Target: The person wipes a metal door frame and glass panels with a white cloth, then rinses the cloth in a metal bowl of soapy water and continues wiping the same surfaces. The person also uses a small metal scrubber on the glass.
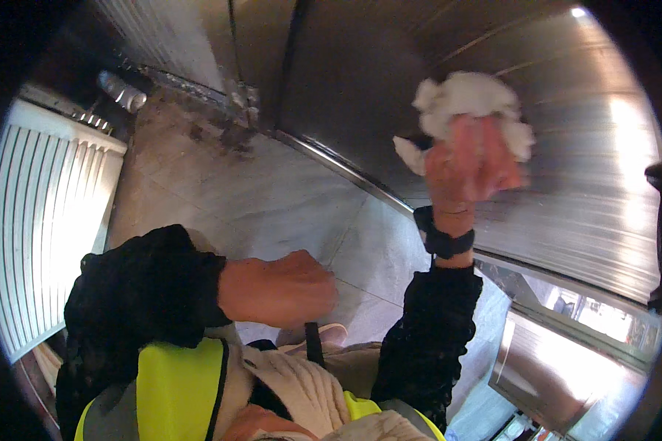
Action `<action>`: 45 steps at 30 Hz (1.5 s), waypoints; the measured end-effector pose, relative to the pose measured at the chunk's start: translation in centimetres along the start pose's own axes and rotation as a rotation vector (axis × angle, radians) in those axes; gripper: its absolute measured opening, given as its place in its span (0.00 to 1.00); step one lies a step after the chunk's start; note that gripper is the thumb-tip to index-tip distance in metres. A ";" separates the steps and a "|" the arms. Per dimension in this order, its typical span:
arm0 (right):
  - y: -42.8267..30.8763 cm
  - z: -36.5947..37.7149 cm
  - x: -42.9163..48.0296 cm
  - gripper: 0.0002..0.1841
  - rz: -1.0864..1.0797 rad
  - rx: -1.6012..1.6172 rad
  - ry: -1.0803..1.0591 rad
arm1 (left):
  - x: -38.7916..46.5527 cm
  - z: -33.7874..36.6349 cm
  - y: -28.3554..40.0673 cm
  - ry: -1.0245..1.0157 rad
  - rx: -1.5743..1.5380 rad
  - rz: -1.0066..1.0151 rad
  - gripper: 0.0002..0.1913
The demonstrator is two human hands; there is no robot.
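A crumpled white cloth [469, 96] is pressed flat by my right hand [471, 160] against a large brushed metal panel [574, 204]. The fingers are spread over the cloth, and both are blurred. A dark band [447, 237] circles my right wrist. My left hand [278, 289] is curled into a fist in front of my body, its back turned up. Nothing shows in it, though its palm side is hidden. A black strap [313, 344] hangs just below that fist.
Grey tile floor [243, 193] lies below, with dark dirt [215, 132] near the panel's base. A metal strip [342, 171] edges the panel. At left stands a white ribbed panel [49, 231], near a shiny cylindrical object [122, 91]. A metal-topped surface [551, 364] is at lower right.
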State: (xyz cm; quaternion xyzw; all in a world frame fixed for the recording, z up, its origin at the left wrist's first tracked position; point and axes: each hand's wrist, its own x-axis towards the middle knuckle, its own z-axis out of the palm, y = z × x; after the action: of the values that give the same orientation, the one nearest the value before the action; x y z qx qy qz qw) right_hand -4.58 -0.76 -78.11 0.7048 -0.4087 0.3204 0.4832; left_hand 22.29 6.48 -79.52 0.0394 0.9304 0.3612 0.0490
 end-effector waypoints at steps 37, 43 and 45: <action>-2.1 -7.4 -27.3 0.03 -0.139 -0.056 -1.467 | 1.1 -1.0 3.8 -0.126 0.337 -0.006 0.09; 6.7 -18.3 -25.1 0.11 0.117 -0.257 -1.187 | 2.1 0.7 2.9 0.082 0.267 0.086 0.07; 8.4 -21.2 -23.0 0.15 0.519 -0.173 -1.076 | 2.8 0.8 2.6 0.112 0.211 0.059 0.08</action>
State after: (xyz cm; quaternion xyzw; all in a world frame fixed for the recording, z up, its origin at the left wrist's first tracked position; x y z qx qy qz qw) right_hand -23.81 23.67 -87.11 0.6032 -0.7792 -0.0083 0.1701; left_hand 19.70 9.20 -78.52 0.0513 0.9629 0.2643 -0.0178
